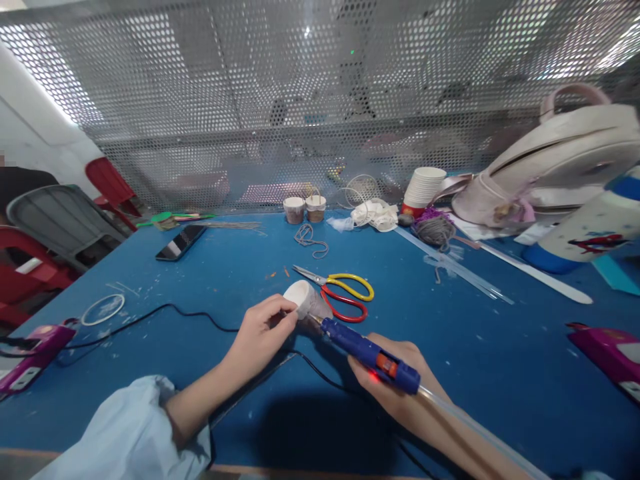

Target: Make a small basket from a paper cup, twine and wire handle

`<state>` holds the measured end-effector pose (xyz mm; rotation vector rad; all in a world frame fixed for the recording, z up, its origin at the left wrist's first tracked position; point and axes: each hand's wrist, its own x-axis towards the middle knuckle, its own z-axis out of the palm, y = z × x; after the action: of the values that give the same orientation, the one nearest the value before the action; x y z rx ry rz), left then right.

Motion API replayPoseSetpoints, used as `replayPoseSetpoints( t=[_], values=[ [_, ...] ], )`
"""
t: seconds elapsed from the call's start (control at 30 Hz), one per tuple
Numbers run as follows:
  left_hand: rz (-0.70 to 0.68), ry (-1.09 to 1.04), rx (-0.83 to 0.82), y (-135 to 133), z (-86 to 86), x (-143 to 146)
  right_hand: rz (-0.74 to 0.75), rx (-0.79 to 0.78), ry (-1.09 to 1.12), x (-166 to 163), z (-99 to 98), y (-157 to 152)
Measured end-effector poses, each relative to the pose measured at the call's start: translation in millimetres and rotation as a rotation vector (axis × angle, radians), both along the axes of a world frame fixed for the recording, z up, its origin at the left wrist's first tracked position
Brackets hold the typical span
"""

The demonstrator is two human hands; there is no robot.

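Between my two hands, the paper cup (306,300) lies tipped on its side on the blue table (500,333). My left hand (263,330) pinches it at its near end with the fingertips. My right hand (395,387) is wrapped around the hot glue gun (367,352), and the nozzle touches the cup's wall. The wall looks bare and I see no glue on it, so I judge the gluing has only just begun and any covering is not yet on. Just beyond the cup lie the scissors (340,293), close to my nozzle. A loose bit of twine (311,240) and two wrapped cups (304,209) sit farther off. A black cord (190,313) runs under my left wrist and could snag.
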<state>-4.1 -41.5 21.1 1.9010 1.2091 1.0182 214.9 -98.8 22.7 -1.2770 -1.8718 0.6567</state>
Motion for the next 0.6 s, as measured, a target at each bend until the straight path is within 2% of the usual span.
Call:
replayPoseSetpoints(
  t=[0.23,0.6],
  values=[
    [0.025,-0.029,0.047,1.6,-4.1,0.3,-0.080,-0.099,0.020,-2.5,12.9,0.4],
    [0.089,0.100,0.130,1.5,-7.8,1.3,-0.092,-0.050,0.017,-3.9,11.3,-0.2]
  ],
)
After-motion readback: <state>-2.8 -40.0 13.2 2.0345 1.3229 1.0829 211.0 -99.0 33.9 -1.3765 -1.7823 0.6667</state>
